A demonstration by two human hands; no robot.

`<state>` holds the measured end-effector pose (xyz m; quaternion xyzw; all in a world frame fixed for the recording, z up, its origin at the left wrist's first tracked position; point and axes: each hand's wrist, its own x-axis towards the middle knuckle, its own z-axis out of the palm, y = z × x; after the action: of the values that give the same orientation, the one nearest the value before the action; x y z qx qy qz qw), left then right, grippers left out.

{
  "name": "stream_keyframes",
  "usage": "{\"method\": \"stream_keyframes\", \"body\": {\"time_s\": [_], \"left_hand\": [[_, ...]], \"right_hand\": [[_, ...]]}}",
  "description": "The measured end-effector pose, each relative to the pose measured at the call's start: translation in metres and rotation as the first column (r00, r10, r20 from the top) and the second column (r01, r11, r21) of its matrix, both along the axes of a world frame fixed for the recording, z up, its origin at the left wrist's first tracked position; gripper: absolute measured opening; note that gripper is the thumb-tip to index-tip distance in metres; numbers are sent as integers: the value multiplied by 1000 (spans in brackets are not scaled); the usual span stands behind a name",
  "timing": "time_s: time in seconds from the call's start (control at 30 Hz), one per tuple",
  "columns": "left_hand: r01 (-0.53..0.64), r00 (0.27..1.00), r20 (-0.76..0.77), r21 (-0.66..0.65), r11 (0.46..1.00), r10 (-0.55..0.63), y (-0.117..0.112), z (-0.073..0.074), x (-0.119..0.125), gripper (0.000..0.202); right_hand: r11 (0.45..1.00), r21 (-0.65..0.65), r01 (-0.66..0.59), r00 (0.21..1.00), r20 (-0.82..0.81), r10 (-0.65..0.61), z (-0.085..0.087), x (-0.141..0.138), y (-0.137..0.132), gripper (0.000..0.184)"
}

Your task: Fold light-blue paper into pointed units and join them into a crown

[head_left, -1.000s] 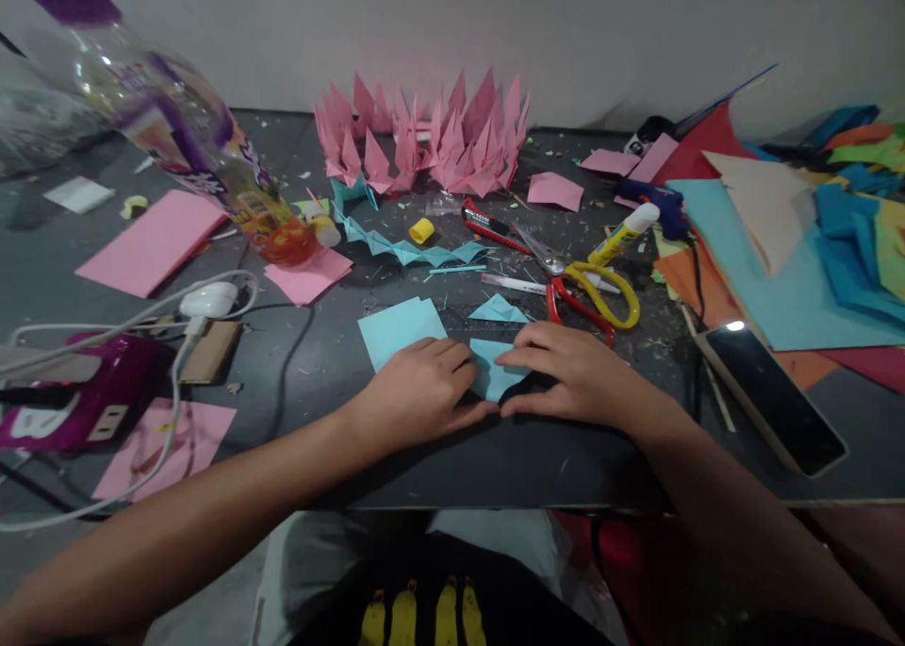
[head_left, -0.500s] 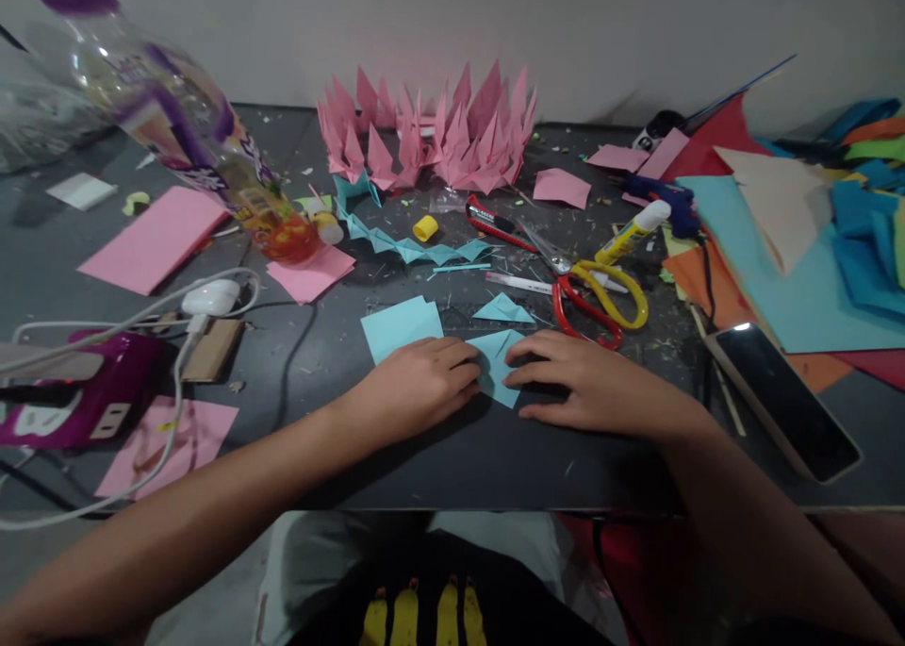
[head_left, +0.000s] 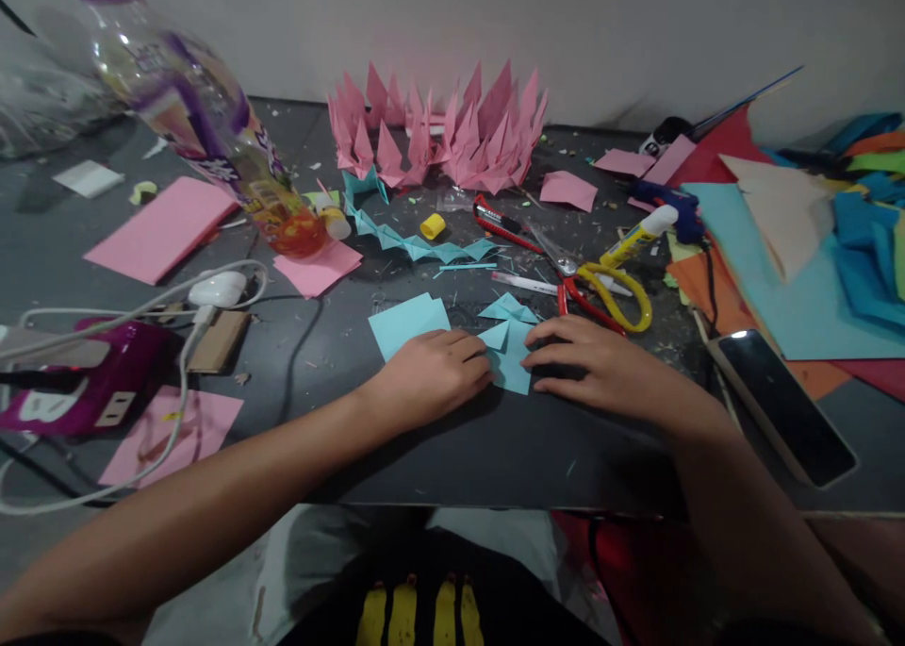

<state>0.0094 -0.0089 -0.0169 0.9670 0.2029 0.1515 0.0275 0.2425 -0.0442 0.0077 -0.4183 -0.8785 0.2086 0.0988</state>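
Observation:
A small light-blue paper square (head_left: 512, 371), with a folded flap at its top left, lies flat between my hands. My left hand (head_left: 439, 371) covers its left edge, fingers curled close together and holding it against the table. On the other side my right hand (head_left: 584, 356) rests with its fingers apart, the tips at the paper's right edge. Just behind it is a folded light-blue piece (head_left: 507, 308). Beside my left hand lies a stack of light-blue squares (head_left: 406, 323). Further back stretches a zigzag chain of folded blue paper (head_left: 417, 246).
Scissors (head_left: 614, 297), a marker (head_left: 524, 283), a red cutter (head_left: 503, 223) and a glue stick (head_left: 640, 234) lie behind my right hand. A pink paper crown (head_left: 495, 137) stands at the back. Left are a tilted bottle (head_left: 212, 127) and cables; right, a phone (head_left: 783, 405).
The light-blue square has turned between my hands: its lower corner pointed down before, and its bottom edge is now nearly level. The right fingers have shifted off its top to its right edge.

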Motion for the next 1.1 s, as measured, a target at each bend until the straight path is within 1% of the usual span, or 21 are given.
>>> {"method": "stream_keyframes", "body": {"time_s": [0.17,0.23,0.33,0.47,0.53,0.63,0.7,0.77,0.87,1.0,1.1], "left_hand": [[22,1000,-7,-32,999,-22,1,0,0,25],[14,1000,-12,-16,1000,-14,-1,-1,2,24],[-7,1000,-3,33,999,7,-4,-2,3,25],[-25,1000,8,55,998,25,-6,0,3,29],[-6,1000,-15,40,999,7,-7,2,0,28],[57,996,-70,14,998,-56,-9,5,-5,24],[97,990,-99,17,995,-95,-10,7,-9,25],[114,987,-120,16,993,-111,-10,9,-10,26],[104,986,-131,-11,994,-105,-11,11,-10,28],[82,985,-151,-47,996,-88,-13,13,-7,28],[69,983,-167,-68,995,-80,-13,13,-7,28]], "right_hand": [[998,-60,18,1000,26,-17,1,0,-1,29],[998,-66,14,1000,24,-12,1,-1,-2,31],[998,-63,-8,1000,9,8,-1,-3,-2,27],[1000,-18,-7,1000,-27,7,-3,-5,-1,13],[1000,-13,1,999,-47,-1,-4,-6,0,14],[998,-57,14,997,-70,-18,-6,-10,1,17],[995,-86,43,994,-94,-51,-8,-14,2,16],[989,-105,106,984,-128,-120,-10,-18,2,14],[971,-131,202,961,-166,-222,-14,-21,3,12],[952,-135,273,933,-203,-297,-19,-24,5,9],[933,-151,327,912,-210,-354,-20,-26,6,9]]}}
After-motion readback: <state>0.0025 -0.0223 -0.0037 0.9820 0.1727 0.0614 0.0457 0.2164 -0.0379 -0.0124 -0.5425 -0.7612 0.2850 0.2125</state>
